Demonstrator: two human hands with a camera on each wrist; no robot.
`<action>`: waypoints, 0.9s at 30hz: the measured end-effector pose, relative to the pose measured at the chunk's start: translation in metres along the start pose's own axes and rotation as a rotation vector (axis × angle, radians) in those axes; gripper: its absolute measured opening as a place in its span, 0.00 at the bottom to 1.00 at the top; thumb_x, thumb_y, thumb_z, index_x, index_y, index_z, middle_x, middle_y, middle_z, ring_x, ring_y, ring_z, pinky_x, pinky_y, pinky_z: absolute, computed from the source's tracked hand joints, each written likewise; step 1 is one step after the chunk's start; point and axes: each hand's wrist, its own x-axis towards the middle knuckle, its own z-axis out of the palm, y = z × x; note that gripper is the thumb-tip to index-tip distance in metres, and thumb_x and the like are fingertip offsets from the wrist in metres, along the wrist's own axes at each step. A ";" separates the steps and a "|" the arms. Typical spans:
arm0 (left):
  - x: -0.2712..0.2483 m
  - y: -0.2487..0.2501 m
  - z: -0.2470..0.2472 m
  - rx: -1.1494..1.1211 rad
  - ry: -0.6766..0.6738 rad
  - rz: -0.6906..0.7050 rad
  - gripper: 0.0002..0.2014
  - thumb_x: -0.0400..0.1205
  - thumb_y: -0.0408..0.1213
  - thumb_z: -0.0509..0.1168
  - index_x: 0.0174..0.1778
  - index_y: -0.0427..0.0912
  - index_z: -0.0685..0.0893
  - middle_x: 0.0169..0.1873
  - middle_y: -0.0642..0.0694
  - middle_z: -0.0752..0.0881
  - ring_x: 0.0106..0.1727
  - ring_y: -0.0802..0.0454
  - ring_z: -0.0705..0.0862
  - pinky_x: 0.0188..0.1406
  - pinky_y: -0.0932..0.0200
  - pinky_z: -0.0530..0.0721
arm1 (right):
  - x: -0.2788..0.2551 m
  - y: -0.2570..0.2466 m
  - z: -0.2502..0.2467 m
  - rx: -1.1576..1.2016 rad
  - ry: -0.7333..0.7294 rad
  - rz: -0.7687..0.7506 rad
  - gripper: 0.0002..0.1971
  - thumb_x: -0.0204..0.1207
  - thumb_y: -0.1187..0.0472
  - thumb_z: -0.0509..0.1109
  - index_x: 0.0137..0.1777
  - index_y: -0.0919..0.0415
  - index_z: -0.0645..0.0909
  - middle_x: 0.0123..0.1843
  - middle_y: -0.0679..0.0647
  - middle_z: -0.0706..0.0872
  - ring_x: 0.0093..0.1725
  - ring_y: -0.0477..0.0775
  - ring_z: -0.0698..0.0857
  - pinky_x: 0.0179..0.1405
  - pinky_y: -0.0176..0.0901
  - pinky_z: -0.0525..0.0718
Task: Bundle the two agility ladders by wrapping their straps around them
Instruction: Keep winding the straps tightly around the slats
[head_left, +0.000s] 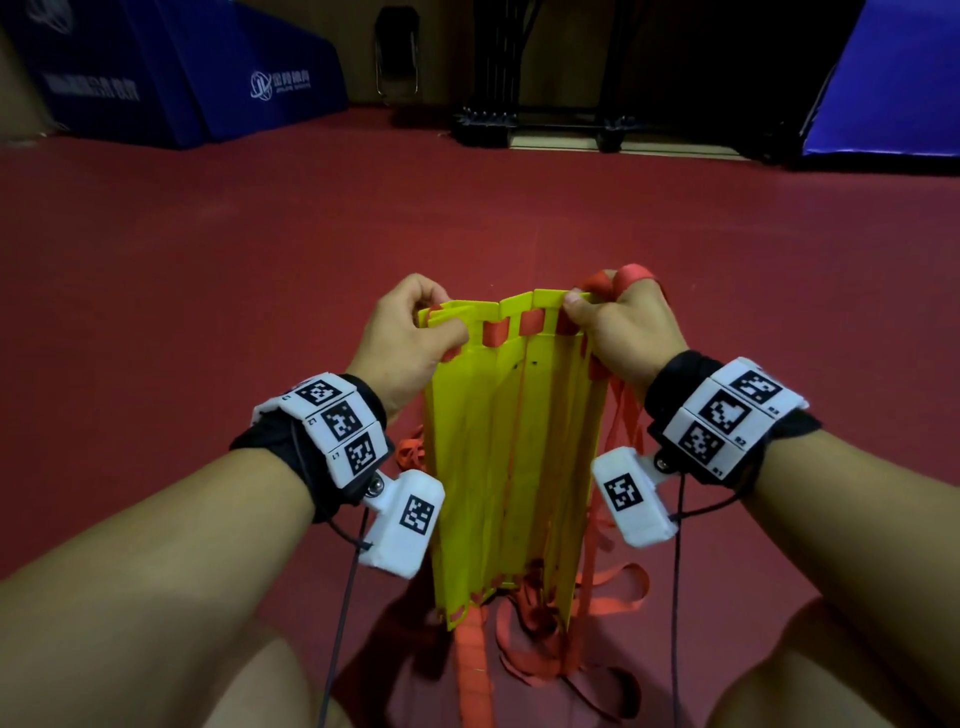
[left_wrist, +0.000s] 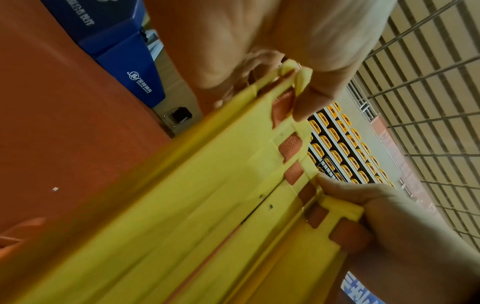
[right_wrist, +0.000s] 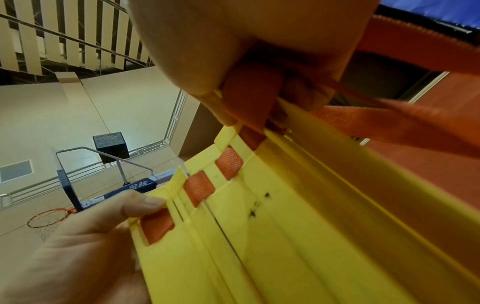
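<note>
A stack of yellow ladder rungs (head_left: 514, 447) stands upright between my knees, threaded with orange straps (head_left: 615, 592) that trail loose on the floor below. My left hand (head_left: 415, 332) grips the top left end of the rungs (left_wrist: 182, 205), thumb in front, fingers curled behind. My right hand (head_left: 618, 322) pinches the top right end of the rungs (right_wrist: 298, 226), and a loop of orange strap (head_left: 631, 274) runs over its fingers. The orange strap (right_wrist: 405, 123) passes under the right palm. The rungs are fanned slightly apart at the top.
Red sports floor (head_left: 260, 249) all around. Blue padded mats (head_left: 208, 78) stand at the far left and a blue mat (head_left: 883, 93) at the far right. A dark wheeled frame base (head_left: 545, 124) stands straight ahead. My bare knees flank the ladder bottom.
</note>
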 end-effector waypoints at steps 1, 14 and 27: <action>0.000 -0.001 -0.001 0.003 -0.026 0.014 0.14 0.64 0.34 0.76 0.40 0.46 0.78 0.31 0.47 0.82 0.30 0.50 0.80 0.33 0.56 0.79 | 0.000 0.000 0.000 -0.001 -0.002 -0.004 0.13 0.75 0.51 0.73 0.49 0.61 0.81 0.38 0.54 0.81 0.29 0.56 0.79 0.21 0.42 0.77; 0.006 -0.008 -0.008 0.050 0.064 -0.014 0.12 0.86 0.30 0.66 0.46 0.55 0.84 0.38 0.46 0.85 0.38 0.51 0.82 0.41 0.51 0.80 | -0.002 0.000 -0.001 -0.103 0.080 -0.041 0.12 0.82 0.51 0.70 0.59 0.57 0.81 0.55 0.59 0.88 0.42 0.62 0.86 0.43 0.59 0.89; -0.010 -0.001 0.009 -0.037 -0.258 0.082 0.36 0.55 0.52 0.82 0.58 0.50 0.77 0.45 0.51 0.79 0.41 0.62 0.81 0.46 0.59 0.84 | -0.025 -0.015 0.018 0.031 -0.181 -0.225 0.09 0.79 0.50 0.70 0.42 0.53 0.80 0.29 0.46 0.80 0.23 0.44 0.76 0.25 0.44 0.74</action>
